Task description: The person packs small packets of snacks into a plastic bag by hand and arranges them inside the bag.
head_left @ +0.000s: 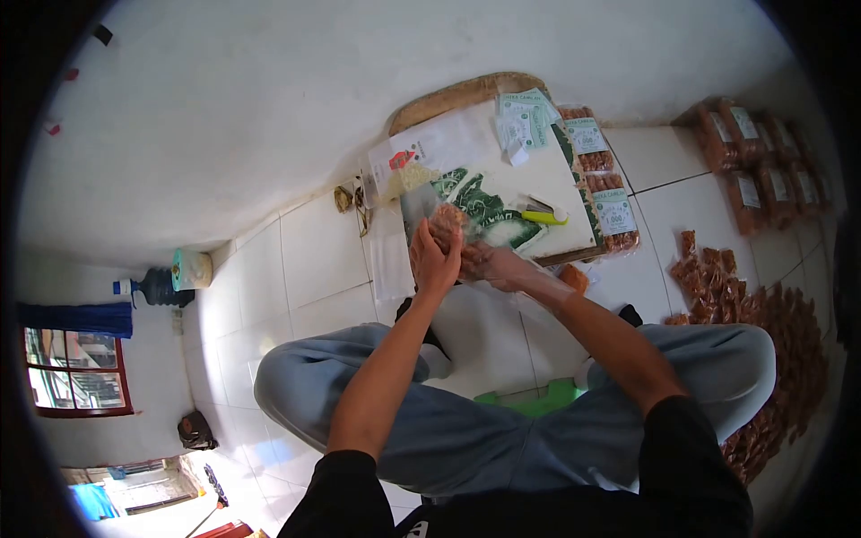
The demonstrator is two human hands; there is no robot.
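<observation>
My left hand [437, 257] is wrapped around a clear plastic bag with brown snack packets [447, 218] in it, near the front edge of a low board table. My right hand [508, 270] is closed at the lower side of the same bundle, on brown packets [473, 258]. Clear plastic lies over part of that hand and its wrist, and its fingertips are hidden. Just beyond my hands, a yellow-green cutter or stapler-like tool [543, 216] lies on the tabletop [560, 235]. Flat clear plastic bags [439, 143] are at the table's left side.
Printed labels [525, 119] lie at the table's far side. Filled, labelled packs [613, 213] stand along its right edge. More packed bundles [749, 202] are stacked by the wall. Loose brown packets [780, 341] cover the floor at right. A green stool [558, 395] shows between my legs.
</observation>
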